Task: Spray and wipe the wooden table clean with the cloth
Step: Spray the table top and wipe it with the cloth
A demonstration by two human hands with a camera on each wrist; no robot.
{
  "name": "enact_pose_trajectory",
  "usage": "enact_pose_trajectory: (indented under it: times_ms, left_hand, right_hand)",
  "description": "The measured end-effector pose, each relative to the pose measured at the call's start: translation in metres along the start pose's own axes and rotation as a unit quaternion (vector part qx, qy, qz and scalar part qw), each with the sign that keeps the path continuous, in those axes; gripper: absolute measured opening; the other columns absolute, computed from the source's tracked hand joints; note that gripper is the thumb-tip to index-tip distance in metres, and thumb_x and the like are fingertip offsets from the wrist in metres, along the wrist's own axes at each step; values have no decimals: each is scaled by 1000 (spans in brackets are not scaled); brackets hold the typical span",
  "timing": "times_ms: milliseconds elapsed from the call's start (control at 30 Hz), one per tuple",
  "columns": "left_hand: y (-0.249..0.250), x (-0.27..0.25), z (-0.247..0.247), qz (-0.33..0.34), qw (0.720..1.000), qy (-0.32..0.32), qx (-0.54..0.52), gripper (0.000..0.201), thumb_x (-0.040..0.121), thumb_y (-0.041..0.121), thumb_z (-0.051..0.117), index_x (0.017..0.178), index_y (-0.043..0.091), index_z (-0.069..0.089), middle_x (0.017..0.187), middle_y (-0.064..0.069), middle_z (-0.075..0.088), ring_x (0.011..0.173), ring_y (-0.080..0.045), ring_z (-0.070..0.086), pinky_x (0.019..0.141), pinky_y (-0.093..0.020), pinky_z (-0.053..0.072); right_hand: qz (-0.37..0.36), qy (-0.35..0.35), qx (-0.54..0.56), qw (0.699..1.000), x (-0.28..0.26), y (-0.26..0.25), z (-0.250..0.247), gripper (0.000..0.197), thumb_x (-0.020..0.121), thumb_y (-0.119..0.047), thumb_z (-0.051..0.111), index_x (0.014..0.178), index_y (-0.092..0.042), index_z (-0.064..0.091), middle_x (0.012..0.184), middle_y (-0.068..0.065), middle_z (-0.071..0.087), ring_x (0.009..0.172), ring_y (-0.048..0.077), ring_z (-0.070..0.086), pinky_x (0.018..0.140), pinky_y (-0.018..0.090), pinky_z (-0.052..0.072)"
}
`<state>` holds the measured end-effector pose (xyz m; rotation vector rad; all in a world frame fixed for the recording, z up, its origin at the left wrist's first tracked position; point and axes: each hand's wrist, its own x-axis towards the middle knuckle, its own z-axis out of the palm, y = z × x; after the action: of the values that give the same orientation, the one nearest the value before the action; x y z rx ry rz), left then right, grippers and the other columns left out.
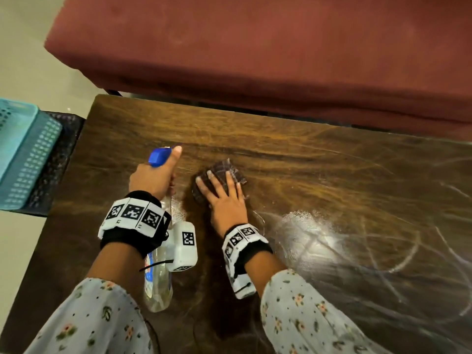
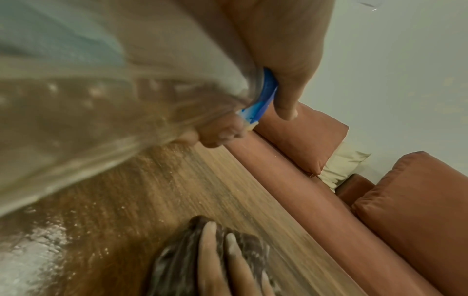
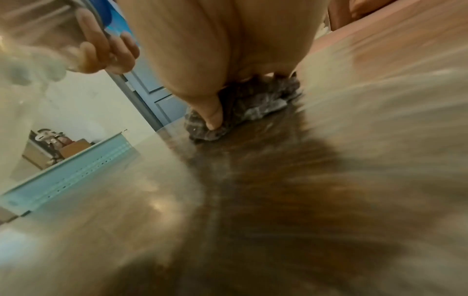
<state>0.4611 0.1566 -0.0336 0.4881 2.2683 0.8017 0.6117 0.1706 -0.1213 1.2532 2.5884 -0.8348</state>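
A dark wooden table (image 1: 332,175) fills the head view, streaked with wet smears and white scratch-like marks. My left hand (image 1: 153,175) grips a clear spray bottle (image 1: 158,284) by its neck, its blue nozzle (image 1: 159,157) pointing away from me. In the left wrist view the bottle (image 2: 88,100) blocks most of the frame. My right hand (image 1: 224,198) lies flat with fingers spread on a dark checked cloth (image 1: 229,168), pressing it on the table just right of the bottle. The right wrist view shows the cloth (image 3: 253,104) bunched under the palm.
A red sofa (image 1: 281,47) runs along the table's far edge. A light blue perforated basket (image 1: 23,154) sits on a dark stand left of the table. A bright wet patch (image 1: 306,226) shines right of my right wrist.
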Motion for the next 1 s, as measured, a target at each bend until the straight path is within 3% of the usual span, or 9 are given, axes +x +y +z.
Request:
enact_pose_trajectory:
  times_ms: [167, 333, 400, 467, 567, 633, 767, 900, 1000]
  left_hand:
    - [17, -18, 12, 15, 1000, -21, 11, 55, 78, 67, 55, 60, 15, 57, 59, -2, 60, 54, -21, 57, 87, -41, 53]
    - [26, -36, 41, 25, 998, -50, 22, 59, 76, 69, 56, 58, 13, 59, 55, -4, 61, 49, -21, 59, 78, -33, 53]
    - [25, -41, 54, 29, 997, -64, 10, 59, 75, 69, 56, 59, 13, 59, 54, -4, 61, 47, -20, 58, 73, -30, 51]
    - [23, -43, 64, 34, 997, -71, -1, 58, 75, 69, 57, 58, 13, 58, 54, -4, 60, 45, -20, 57, 70, -29, 49]
    - [15, -45, 71, 34, 996, -86, -4, 59, 76, 69, 56, 56, 13, 57, 53, -4, 60, 45, -20, 57, 69, -30, 49]
    - [11, -45, 66, 32, 996, -82, -8, 59, 76, 68, 56, 56, 13, 57, 52, -3, 60, 45, -20, 57, 68, -30, 48]
    - [4, -40, 43, 22, 998, -58, 2, 56, 80, 65, 54, 61, 12, 57, 55, -2, 59, 45, -17, 56, 59, -24, 42]
    - [-18, -27, 14, -2, 999, -26, 24, 61, 73, 72, 55, 59, 13, 60, 60, -7, 64, 61, -27, 64, 80, -37, 53]
    - [-32, -25, -7, -31, 998, 11, 59, 66, 74, 73, 52, 77, 9, 68, 82, -12, 68, 84, -29, 63, 82, -33, 44]
  right_hand:
    - [-14, 11, -37, 999, -46, 78, -16, 78, 89, -7, 39, 143, -48, 0, 157, -17, -3, 145, 24, -10, 117, 44, 2]
    - [128, 64, -26, 989, -119, 229, -40, 63, 85, -35, 22, 141, -48, -3, 156, -1, 17, 142, 38, 18, 116, 51, 15]
    - [222, 88, -4, 971, -158, 279, -45, 64, 82, -39, 22, 139, -53, -4, 156, 3, 19, 142, 38, 18, 115, 54, 14]
    - [298, 135, 31, 944, -193, 293, -46, 66, 81, -37, 28, 144, -41, 9, 156, 6, 18, 143, 36, 15, 117, 52, 9]
    - [360, 190, 67, 911, -225, 266, -27, 68, 79, -28, 32, 145, -13, 22, 154, 17, 18, 143, 34, 14, 118, 44, 0]
    - [379, 187, 52, 905, -226, 241, -8, 69, 79, -30, 30, 146, -17, 15, 154, 17, 19, 143, 36, 15, 118, 48, 3]
    - [316, 130, 8, 940, -178, 172, 10, 65, 92, -26, 37, 147, -28, 4, 158, 4, 7, 144, 37, 2, 117, 48, 3]
    - [225, 121, 31, 966, -108, 79, 6, 69, 93, -20, 40, 146, -36, -1, 159, -6, -3, 144, 35, -8, 117, 50, 5]
    - [145, 61, 44, 987, -75, 28, 16, 69, 95, -21, 36, 144, -42, -7, 157, -11, -11, 143, 30, -16, 116, 48, -4]
